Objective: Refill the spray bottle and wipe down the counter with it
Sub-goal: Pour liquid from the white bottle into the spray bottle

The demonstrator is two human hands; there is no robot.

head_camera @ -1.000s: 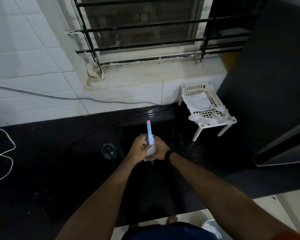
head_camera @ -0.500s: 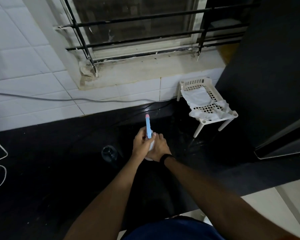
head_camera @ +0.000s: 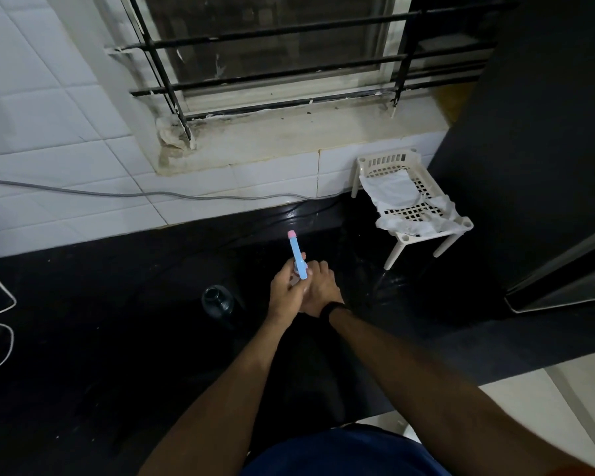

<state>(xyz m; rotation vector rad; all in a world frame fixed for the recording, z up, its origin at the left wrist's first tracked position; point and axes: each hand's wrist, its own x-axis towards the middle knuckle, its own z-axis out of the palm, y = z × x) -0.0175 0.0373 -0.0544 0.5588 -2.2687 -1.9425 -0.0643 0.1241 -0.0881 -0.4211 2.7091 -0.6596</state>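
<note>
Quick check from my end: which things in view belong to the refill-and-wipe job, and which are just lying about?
Job:
- spray bottle, blue head up, gripped by left hand and right hand
- black counter
- white cloth in the rack, likely for wiping
- clear bottle beside the hands, possibly the refill

Lying about:
- white rack
- grey cable
- white cord

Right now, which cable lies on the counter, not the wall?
The white cable looped at the counter's left edge; the grey cable runs across the wall tiles.
</note>
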